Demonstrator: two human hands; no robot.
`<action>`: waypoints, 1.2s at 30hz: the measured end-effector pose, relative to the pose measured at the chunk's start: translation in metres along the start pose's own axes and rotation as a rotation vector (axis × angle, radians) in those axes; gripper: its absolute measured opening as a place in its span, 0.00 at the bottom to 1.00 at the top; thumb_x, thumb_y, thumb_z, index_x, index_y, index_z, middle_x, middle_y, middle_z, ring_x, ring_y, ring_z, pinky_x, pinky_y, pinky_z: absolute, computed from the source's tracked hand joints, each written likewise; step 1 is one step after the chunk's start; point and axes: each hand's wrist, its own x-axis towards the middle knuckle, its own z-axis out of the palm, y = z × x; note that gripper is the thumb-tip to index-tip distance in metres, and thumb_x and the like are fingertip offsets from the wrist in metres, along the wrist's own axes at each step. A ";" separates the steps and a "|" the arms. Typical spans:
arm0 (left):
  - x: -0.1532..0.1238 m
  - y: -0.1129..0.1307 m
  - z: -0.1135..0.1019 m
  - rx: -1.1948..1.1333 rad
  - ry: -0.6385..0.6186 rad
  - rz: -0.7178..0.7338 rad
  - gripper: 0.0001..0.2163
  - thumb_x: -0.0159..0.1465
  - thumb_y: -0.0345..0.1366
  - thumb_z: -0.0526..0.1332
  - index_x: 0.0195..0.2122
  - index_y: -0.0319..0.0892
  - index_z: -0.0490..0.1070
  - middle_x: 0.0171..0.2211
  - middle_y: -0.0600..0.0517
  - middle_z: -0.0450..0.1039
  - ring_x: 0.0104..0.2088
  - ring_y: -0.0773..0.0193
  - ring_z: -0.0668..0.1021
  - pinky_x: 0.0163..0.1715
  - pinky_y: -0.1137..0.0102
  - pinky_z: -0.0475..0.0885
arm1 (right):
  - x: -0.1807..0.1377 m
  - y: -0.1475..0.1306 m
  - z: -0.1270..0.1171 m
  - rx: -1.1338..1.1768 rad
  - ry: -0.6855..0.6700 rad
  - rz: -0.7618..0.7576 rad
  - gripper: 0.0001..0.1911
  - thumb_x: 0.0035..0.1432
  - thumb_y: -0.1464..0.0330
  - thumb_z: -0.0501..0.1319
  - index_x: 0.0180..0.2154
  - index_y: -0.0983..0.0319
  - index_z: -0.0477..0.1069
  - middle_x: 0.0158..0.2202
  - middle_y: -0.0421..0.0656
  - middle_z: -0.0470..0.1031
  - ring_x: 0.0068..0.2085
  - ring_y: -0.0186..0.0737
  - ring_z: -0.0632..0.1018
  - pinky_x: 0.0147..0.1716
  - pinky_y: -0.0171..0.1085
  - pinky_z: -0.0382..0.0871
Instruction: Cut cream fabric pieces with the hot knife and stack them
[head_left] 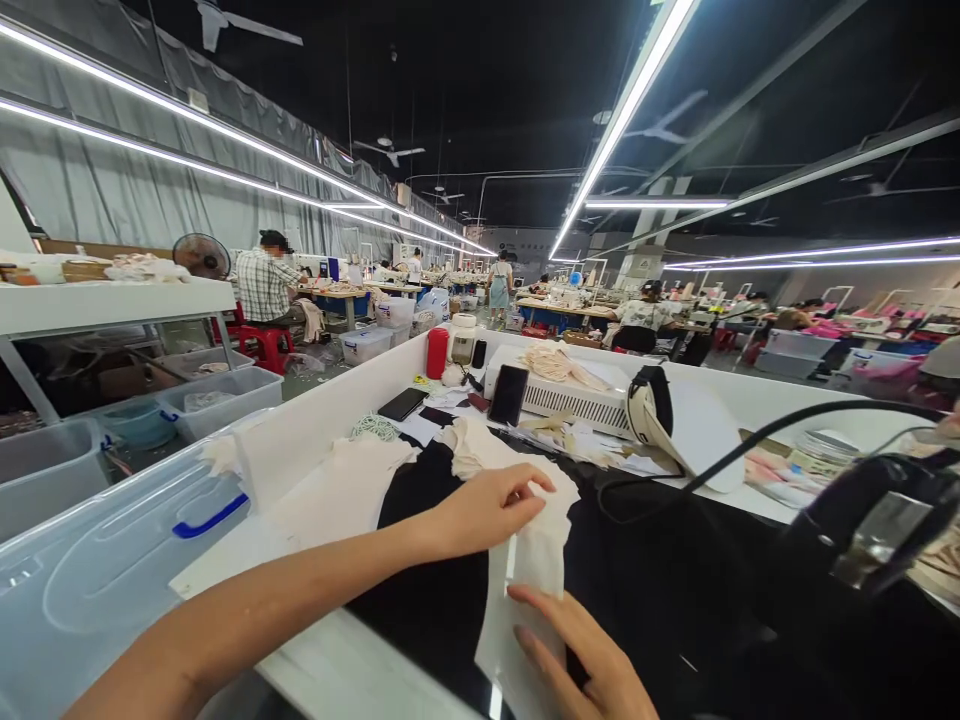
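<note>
My left hand (491, 508) lies over a pile of cream fabric pieces (480, 445), palm down, with a gap between its thumb and loosely bent fingers. Below it, a smooth white panel (521, 590) with a bright light streak down it runs toward me over the black cloth (435, 590). Nearer to me, my right hand (581, 650) touches this panel with an outstretched finger, its thumb apart. Whether the panel is stiff or soft, I cannot tell. The lower part of my right hand is cut off by the frame.
An iron-like black device (885, 530) with a thick cable stands at the right. A phone (510, 395) leans on a white slotted box (577, 400) behind the pile. More cream fabric (337, 480) lies left. A clear bin (135, 580) adjoins the table. Other people sit farther back.
</note>
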 end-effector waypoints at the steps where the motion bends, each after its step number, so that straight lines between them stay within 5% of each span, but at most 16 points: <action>1: 0.009 -0.001 -0.005 -0.029 0.046 -0.007 0.14 0.72 0.34 0.59 0.56 0.43 0.77 0.34 0.56 0.76 0.29 0.68 0.73 0.32 0.74 0.67 | 0.009 0.000 0.001 0.030 -0.029 -0.012 0.15 0.70 0.53 0.62 0.50 0.46 0.85 0.48 0.43 0.88 0.48 0.48 0.89 0.46 0.39 0.85; 8: 0.078 -0.034 -0.043 0.031 0.249 -0.056 0.17 0.69 0.33 0.57 0.54 0.38 0.81 0.40 0.50 0.81 0.34 0.64 0.77 0.37 0.72 0.72 | 0.088 0.043 -0.032 0.012 0.233 0.214 0.23 0.63 0.47 0.61 0.44 0.55 0.86 0.44 0.45 0.88 0.47 0.53 0.87 0.47 0.45 0.81; 12: 0.100 -0.056 -0.055 0.097 0.284 -0.058 0.16 0.68 0.32 0.58 0.51 0.38 0.83 0.41 0.49 0.83 0.38 0.60 0.80 0.43 0.69 0.74 | 0.129 0.069 -0.047 -0.052 0.303 0.301 0.27 0.61 0.47 0.59 0.45 0.59 0.84 0.27 0.43 0.82 0.31 0.49 0.82 0.31 0.42 0.74; 16: 0.104 -0.073 -0.057 0.172 0.281 -0.054 0.15 0.70 0.30 0.58 0.52 0.38 0.83 0.49 0.47 0.84 0.44 0.58 0.81 0.50 0.67 0.75 | 0.152 0.085 -0.044 -0.131 0.332 0.340 0.29 0.60 0.47 0.56 0.45 0.60 0.84 0.18 0.39 0.71 0.24 0.47 0.75 0.27 0.41 0.67; 21: 0.092 -0.100 -0.047 0.254 0.225 -0.068 0.12 0.74 0.29 0.59 0.52 0.40 0.80 0.53 0.46 0.81 0.56 0.55 0.80 0.62 0.59 0.72 | 0.161 0.102 -0.029 -0.232 0.292 0.344 0.29 0.61 0.49 0.54 0.46 0.60 0.84 0.27 0.44 0.78 0.30 0.48 0.77 0.35 0.44 0.71; 28: 0.083 -0.122 -0.033 0.274 0.127 -0.159 0.16 0.75 0.43 0.65 0.59 0.41 0.74 0.59 0.43 0.74 0.55 0.52 0.80 0.55 0.52 0.79 | 0.153 0.113 -0.014 -0.415 0.154 0.320 0.25 0.64 0.54 0.52 0.45 0.58 0.83 0.46 0.51 0.79 0.43 0.52 0.81 0.44 0.47 0.73; 33: 0.069 -0.112 -0.062 0.245 0.108 -0.260 0.16 0.76 0.42 0.65 0.60 0.41 0.73 0.58 0.44 0.75 0.53 0.53 0.81 0.52 0.54 0.81 | 0.143 0.101 -0.019 -0.472 0.155 0.245 0.32 0.65 0.50 0.49 0.54 0.63 0.79 0.57 0.59 0.73 0.53 0.63 0.79 0.52 0.57 0.73; 36: 0.045 -0.109 -0.096 0.265 0.089 -0.357 0.17 0.75 0.43 0.65 0.60 0.40 0.73 0.56 0.44 0.76 0.51 0.54 0.81 0.50 0.56 0.82 | 0.131 0.091 -0.017 -0.435 0.137 0.182 0.30 0.64 0.48 0.51 0.53 0.59 0.79 0.60 0.55 0.72 0.50 0.59 0.81 0.52 0.56 0.75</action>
